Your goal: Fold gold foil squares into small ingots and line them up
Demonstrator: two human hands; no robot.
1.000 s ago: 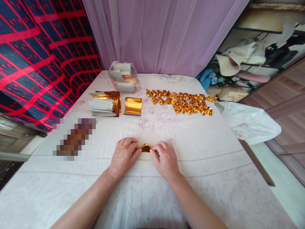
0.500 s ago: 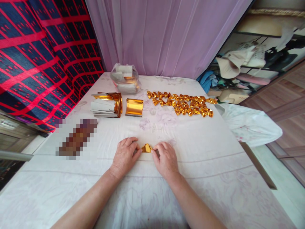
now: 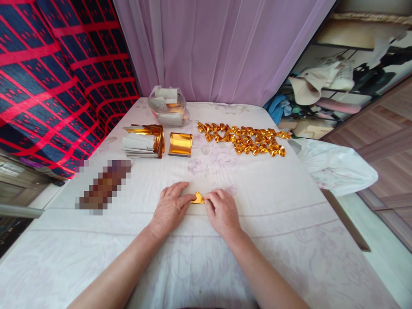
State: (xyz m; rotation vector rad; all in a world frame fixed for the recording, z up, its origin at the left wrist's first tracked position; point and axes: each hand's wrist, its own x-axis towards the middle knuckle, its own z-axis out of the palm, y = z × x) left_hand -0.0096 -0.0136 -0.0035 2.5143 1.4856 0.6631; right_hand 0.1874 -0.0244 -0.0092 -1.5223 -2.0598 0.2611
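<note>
A small folded piece of gold foil paper point(image 3: 198, 198) lies on the cloth between my hands, its top coming to a low peak. My left hand point(image 3: 171, 207) has one digit pressed onto the foil's left side, while its upper fingers stretch forward over the cloth. At the foil's right corner, my right hand point(image 3: 223, 210) pinches with thumb and forefinger, the other fingers curled. Beyond them lies a small stack of gold foil sheets point(image 3: 180, 144). Several folded gold foil pieces point(image 3: 247, 139) sit in rows at the back right.
A larger pile of foil sheets with pale backs point(image 3: 138, 143) stands at the back left. Behind it is a clear plastic bag point(image 3: 167, 107) of more sheets. A blurred-out brown object point(image 3: 104, 186) lies left. A pale floral cloth point(image 3: 273, 257) covers the table; shelves point(image 3: 337, 92) stand right.
A digit of my left hand has moved inward onto the foil, and its upper fingers have stretched out. The foil's peak looks lower and more bent. My right hand stays at its corner.
</note>
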